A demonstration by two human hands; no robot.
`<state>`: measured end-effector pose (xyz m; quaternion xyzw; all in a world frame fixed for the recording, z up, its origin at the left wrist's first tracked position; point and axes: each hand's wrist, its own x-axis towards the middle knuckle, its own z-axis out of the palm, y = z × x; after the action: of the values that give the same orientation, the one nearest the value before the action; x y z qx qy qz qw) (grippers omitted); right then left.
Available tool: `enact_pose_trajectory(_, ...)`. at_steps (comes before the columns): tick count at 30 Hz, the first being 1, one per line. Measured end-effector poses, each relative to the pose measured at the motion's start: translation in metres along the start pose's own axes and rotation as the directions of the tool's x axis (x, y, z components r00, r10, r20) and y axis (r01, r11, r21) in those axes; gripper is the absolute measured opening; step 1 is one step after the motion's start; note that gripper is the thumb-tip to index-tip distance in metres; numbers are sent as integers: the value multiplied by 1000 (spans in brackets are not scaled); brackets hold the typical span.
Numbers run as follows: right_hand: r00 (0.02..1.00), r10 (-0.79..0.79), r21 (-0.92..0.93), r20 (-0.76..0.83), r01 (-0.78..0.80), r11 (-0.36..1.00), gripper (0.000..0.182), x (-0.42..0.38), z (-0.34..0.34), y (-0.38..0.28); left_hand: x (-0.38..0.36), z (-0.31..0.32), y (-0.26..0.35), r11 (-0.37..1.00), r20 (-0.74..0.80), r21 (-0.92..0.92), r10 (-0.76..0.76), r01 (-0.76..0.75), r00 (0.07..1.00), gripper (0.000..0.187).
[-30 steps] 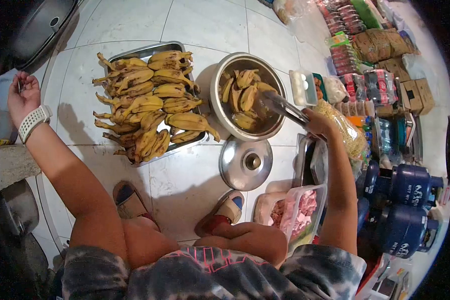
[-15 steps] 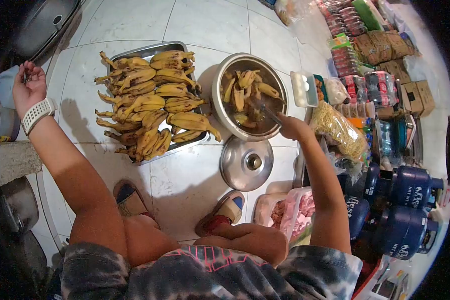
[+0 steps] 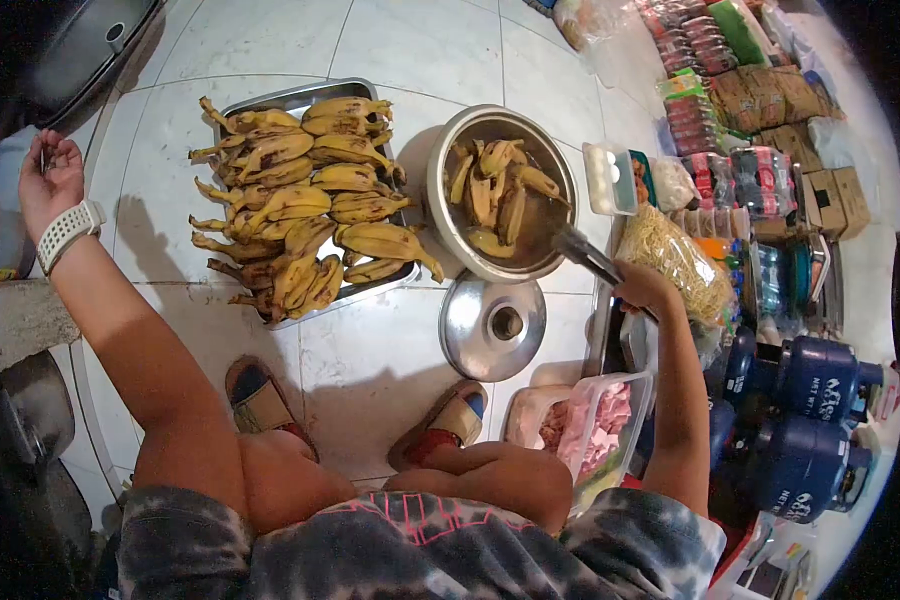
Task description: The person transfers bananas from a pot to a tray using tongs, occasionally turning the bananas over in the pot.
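Note:
My right hand grips a pair of tongs, whose tips are shut or nearly so over the right rim of a round pot. Brown liquid fills the pot, with several yellow bananas in it. Left of the pot, a metal tray holds rows of yellow-brown bananas. My left hand, with a white watch at the wrist, is raised at the far left. Its fingers are loosely curled and apart, with nothing in them.
A metal lid lies on the tiled floor below the pot. Plastic tubs of pink meat stand near my right knee. Along the right are eggs, a bag of noodles, packaged goods and blue gas cylinders. A ledge is at left.
My right hand has drawn the tongs out of the liquid, moving right and down toward me. A banana they were near now shows fully. My left hand has shifted slightly.

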<state>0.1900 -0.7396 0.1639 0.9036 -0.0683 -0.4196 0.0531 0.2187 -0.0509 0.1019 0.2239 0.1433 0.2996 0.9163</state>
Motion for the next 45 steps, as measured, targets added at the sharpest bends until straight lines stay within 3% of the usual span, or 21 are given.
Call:
enact_pose_trajectory(1, 997, 73, 279, 16, -75, 957, 31, -2, -2, 2, 2, -1, -1, 1000, 17, 2, -7, 7, 1000, 9)
enact_pose_trajectory(4, 992, 52, 400, -118, 0, 917, 28, 7, 1, -7, 2, 2, -8, 1000, 4, 4, -7, 7, 1000, 10)
enact_pose_trajectory(5, 987, 81, 361, -142, -24, 932, 27, 11, 1, -13, 1, 4, -11, 1000, -22, 16, 14, -14, 1000, 9)
enact_pose_trajectory(7, 993, 68, 418, -92, -23, 908, 27, 32, 7, -20, -14, 24, -24, 997, -73, 43, 62, -59, 995, 9)
enact_pose_trajectory(11, 992, 122, 541, -7, -99, 835, 32, 55, 17, -38, -25, 36, -29, 999, -15, 35, -18, 19, 1000, 7)
enact_pose_trajectory(14, 990, 117, 586, -72, -53, 809, 39, 82, 37, -38, -30, 39, -29, 998, 16, 66, -6, 5, 1000, 7)
enact_pose_trajectory(18, 972, -18, 307, -235, 91, 947, 45, 123, 57, -33, -26, 36, -26, 997, 9, 65, -33, 32, 999, 7)
enact_pose_trajectory(22, 997, 24, 408, -70, 7, 913, 36, 125, 44, -30, -24, 35, -30, 994, 3, 106, -17, 17, 1000, 9)
enact_pose_trajectory(24, 999, 11, 495, -36, 8, 869, 23, 121, 34, -23, -23, 35, -32, 994, 2, 109, -28, 28, 1000, 11)
enact_pose_trajectory(26, 980, 140, 867, 139, -189, 462, 14, 128, 32, -2, -30, 42, -37, 992, 13, 126, -31, 29, 999, 12)
enact_pose_trajectory(29, 967, 132, 511, 218, -228, 829, 14, 112, 7, -28, -25, 39, -41, 989, 34, 139, -60, 55, 998, 9)
enact_pose_trajectory(31, 989, -17, 315, 148, -31, 949, 16, 136, 15, -20, -26, 41, -45, 988, 29, 144, -65, 60, 997, 9)
enact_pose_trajectory(33, 984, 62, 321, 168, -114, 940, 24, 121, 3, -40, -31, 45, -51, 984, 5, 175, -45, 43, 999, 10)
enact_pose_trajectory(37, 983, 33, 249, -182, 13, 968, 31, 179, 44, -47, -43, 56, -59, 983, -3, 176, -43, 43, 999, 10)
enact_pose_trajectory(40, 920, 65, 386, -388, 98, 917, 39, 185, 47, -48, -50, 62, -58, 981, -3, 188, -38, 38, 999, 10)
enact_pose_trajectory(42, 924, 5, 388, -383, 156, 909, 45, 181, 41, -36, -53, 63, -57, 981, -17, 189, -39, 42, 999, 10)
enact_pose_trajectory(43, 931, 92, 408, -354, 65, 911, 41, 175, 36, -37, -52, 61, -55, 980, 1, 194, -38, 37, 999, 10)
enact_pose_trajectory(45, 956, 158, 608, -248, 26, 793, 39, 133, 18, -40, -50, 57, -51, 981, 2, 190, -39, 38, 999, 10)
